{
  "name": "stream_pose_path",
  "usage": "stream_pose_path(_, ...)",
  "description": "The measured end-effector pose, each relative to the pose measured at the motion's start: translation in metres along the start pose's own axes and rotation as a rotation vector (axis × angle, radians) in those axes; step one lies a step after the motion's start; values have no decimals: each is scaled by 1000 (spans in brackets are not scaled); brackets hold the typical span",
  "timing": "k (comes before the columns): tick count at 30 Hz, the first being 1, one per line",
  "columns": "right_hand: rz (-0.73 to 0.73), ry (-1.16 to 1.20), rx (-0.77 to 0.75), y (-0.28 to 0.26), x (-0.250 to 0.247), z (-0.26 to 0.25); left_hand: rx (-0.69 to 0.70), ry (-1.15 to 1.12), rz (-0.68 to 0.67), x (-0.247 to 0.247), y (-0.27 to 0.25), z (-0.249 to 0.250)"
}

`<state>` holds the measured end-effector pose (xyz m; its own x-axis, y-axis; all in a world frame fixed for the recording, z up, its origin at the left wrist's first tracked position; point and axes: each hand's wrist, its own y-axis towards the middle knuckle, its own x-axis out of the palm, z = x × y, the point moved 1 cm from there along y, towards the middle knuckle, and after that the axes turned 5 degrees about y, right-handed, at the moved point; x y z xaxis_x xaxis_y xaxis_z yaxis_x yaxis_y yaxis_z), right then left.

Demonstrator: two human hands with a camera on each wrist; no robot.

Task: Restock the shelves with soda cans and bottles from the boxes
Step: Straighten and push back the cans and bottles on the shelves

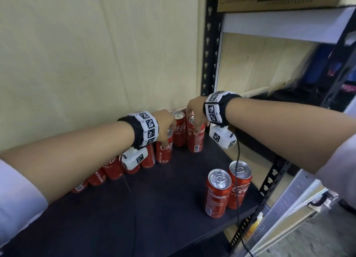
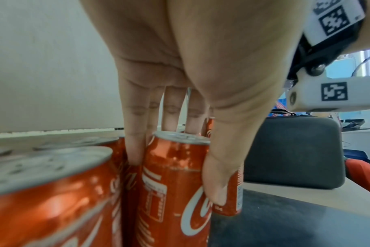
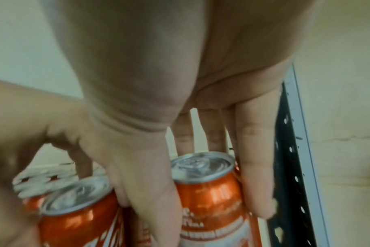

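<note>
The left hand [image 1: 163, 125] is holding a red can [image 1: 164, 150] from the top, thumb in front and fingers behind. The right hand [image 1: 194, 112] is holding another red can [image 1: 196, 139] the same way, near the back right corner of the dark shelf [image 1: 134, 208]. Both cans are tall, shiny, with silver tops and white writing. Two more cans [image 1: 229, 189] are standing by the right edge.

Upright red soda cans [image 1: 218, 193] on dark shelf [image 1: 134, 208]
</note>
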<state>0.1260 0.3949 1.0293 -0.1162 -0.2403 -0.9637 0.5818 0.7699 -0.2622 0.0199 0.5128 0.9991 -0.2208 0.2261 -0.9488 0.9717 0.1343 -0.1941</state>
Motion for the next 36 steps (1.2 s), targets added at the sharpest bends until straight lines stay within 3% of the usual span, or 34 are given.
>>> stream_pose_path(11, -57, -97, 141, -3, 6, 11, 10, -243, 69, -16, 2, 25)
stream_pose_path(18, -118, -52, 165, -12, 11, 14, -14, -261, 64, -18, 6, 47)
stream_pose_path(36, -144, -51, 66, -25, 29, 19, 19, -335, 83, -5, 13, 69)
